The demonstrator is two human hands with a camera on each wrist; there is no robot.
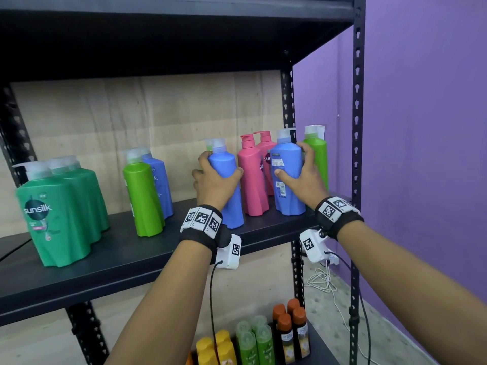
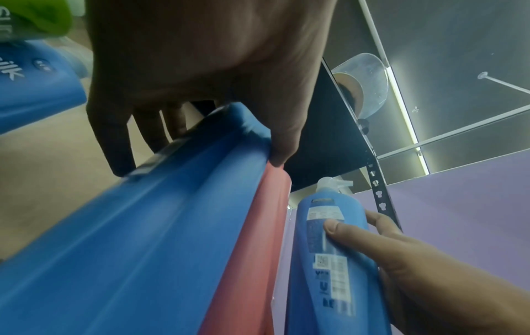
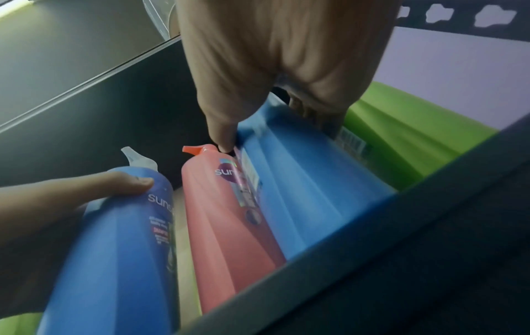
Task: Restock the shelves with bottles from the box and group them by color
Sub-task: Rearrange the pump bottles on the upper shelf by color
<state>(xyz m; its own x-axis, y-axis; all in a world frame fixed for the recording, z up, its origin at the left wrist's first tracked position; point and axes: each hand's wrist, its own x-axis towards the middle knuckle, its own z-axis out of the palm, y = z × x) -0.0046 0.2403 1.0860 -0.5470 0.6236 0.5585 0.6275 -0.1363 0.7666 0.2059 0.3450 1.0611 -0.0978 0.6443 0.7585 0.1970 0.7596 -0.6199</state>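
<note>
Two blue pump bottles stand on the black shelf [image 1: 126,262], each in one hand. My left hand [image 1: 214,180] grips the left blue bottle [image 1: 229,185] around its upper body; the left wrist view shows the fingers curled over this bottle [image 2: 149,238]. My right hand [image 1: 303,177] grips the right blue bottle [image 1: 288,177], its back label toward me, with the thumb on the label [image 3: 309,188]. Two pink bottles [image 1: 253,177] stand between the blue ones. A light green bottle [image 1: 317,154] stands behind my right hand.
Dark green bottles [image 1: 60,214] stand at the shelf's left; a light green bottle [image 1: 143,196] and another blue bottle [image 1: 160,183] stand left of centre. Small yellow, green and orange-capped bottles [image 1: 263,338] fill the lower shelf. The perforated shelf post [image 1: 357,127] and a purple wall are at right.
</note>
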